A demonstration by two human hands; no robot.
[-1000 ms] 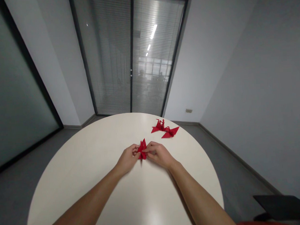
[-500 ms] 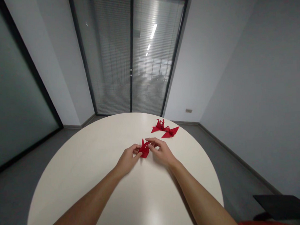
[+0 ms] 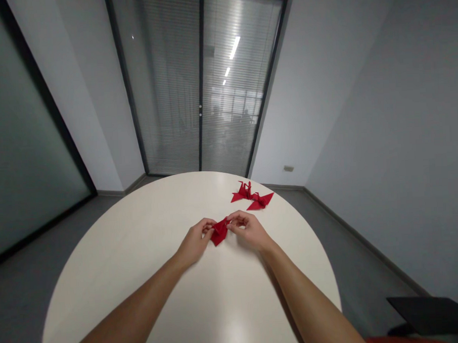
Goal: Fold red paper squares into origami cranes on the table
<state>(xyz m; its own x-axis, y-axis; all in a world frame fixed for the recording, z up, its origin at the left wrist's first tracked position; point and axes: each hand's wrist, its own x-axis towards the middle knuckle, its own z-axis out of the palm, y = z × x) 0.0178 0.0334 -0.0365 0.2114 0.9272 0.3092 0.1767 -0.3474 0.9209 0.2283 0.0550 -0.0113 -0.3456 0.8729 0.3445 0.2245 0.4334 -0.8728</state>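
Between my two hands is a red origami crane (image 3: 219, 233), held just above the middle of the table. My left hand (image 3: 196, 241) pinches its left side between thumb and fingers. At its upper right, the fingertips of my right hand (image 3: 250, 230) close on a red tip. My fingers cover parts of both its ends. Two more red paper cranes lie farther off to the right: one crane (image 3: 243, 192) toward the back, and a second crane (image 3: 261, 201) partly in front of it with its wings spread.
The round white table (image 3: 141, 246) carries the cranes. Beyond its far edge stand glass panels with blinds (image 3: 230, 126) in dark frames. A black flat object (image 3: 434, 314) and something red (image 3: 396, 341) are at the lower right.
The crane in my hands has opened out and tilted; its upright point no longer stands up. My right fingers have drawn together at its right tip. The other two cranes stayed put.
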